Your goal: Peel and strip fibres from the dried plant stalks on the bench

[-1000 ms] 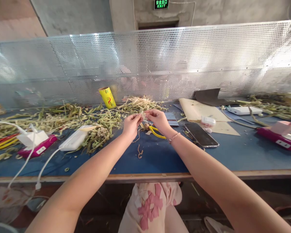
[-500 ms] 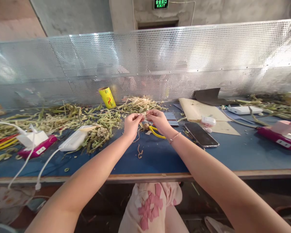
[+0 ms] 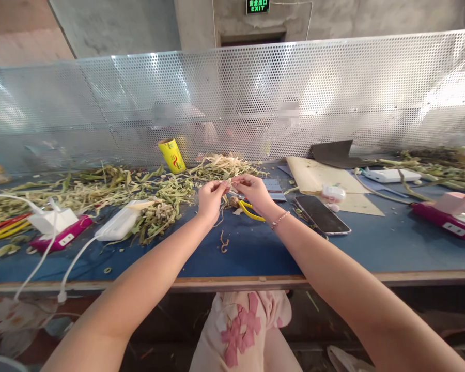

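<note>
My left hand and my right hand meet fingertip to fingertip above the middle of the table. Between them they pinch a small pale piece of dried plant; its exact kind is too small to tell. Just below my right hand lies a tool with yellow handles, its head mostly hidden by the fingers. A heap of dried green stalks and leaves is left of my left hand, and paler dry strips lie behind both. A curled tan strand rests in front.
A yellow cardboard tube stands near the perforated metal screen. To the right are a phone, a brown paper sheet and a magenta power strip. Leftward are a white power bank, cables and another magenta strip.
Both hands stay in nearly the same place, with fingertips still together on the pale piece and only slight finger movement. The things on the table have not moved.
</note>
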Demonstrator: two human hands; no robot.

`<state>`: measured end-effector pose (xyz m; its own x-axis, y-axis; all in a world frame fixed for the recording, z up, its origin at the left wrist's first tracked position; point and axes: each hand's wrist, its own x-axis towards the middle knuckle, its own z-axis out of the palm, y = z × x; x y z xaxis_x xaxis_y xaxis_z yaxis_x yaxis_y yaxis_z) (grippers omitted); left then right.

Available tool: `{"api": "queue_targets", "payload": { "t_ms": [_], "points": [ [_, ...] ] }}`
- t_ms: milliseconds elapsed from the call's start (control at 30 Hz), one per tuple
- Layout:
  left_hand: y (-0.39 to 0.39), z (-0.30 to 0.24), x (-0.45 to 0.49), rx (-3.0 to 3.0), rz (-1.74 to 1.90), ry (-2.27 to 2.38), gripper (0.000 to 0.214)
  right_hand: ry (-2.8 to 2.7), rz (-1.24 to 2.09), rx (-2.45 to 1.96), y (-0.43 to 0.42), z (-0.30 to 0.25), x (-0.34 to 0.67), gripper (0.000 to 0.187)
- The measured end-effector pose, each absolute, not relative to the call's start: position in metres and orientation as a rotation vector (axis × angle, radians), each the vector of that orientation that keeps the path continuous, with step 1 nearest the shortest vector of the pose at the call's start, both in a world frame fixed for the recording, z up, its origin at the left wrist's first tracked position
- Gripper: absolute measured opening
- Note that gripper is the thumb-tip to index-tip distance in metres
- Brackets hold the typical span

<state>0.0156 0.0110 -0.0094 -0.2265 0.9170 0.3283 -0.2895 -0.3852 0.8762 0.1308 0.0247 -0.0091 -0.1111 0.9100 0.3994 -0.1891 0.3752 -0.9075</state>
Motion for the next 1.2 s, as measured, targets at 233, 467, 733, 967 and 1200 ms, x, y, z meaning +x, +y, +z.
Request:
{"api": "queue_targets", "payload": {
  "t_ms": [233,467,733,967,1200],
  "points": [
    [0.012,-0.012,0.015,1.196,1.727,0.906,0.021,-1.246,1.204,-0.706,0.021,-0.006,0.130,0.020],
    [0.016,-0.018,0.009,1.503,1.763,1.003,0.017,-1.263,1.240,-0.707,0.024,-0.006,0.129,0.017],
    [0.017,-0.016,0.009,1.364,1.807,0.984,0.017,-1.279,1.337,-0.678,0.021,-0.001,0.134,0.016],
    [0.016,-0.014,0.012,1.253,1.773,0.941,0.019,-1.292,1.320,-0.747,0.019,0.001,0.136,0.021],
    [0.011,-0.008,0.015,1.113,1.755,0.878,0.022,-1.333,1.267,-0.741,0.022,-0.001,0.136,0.026]
  ]
}}
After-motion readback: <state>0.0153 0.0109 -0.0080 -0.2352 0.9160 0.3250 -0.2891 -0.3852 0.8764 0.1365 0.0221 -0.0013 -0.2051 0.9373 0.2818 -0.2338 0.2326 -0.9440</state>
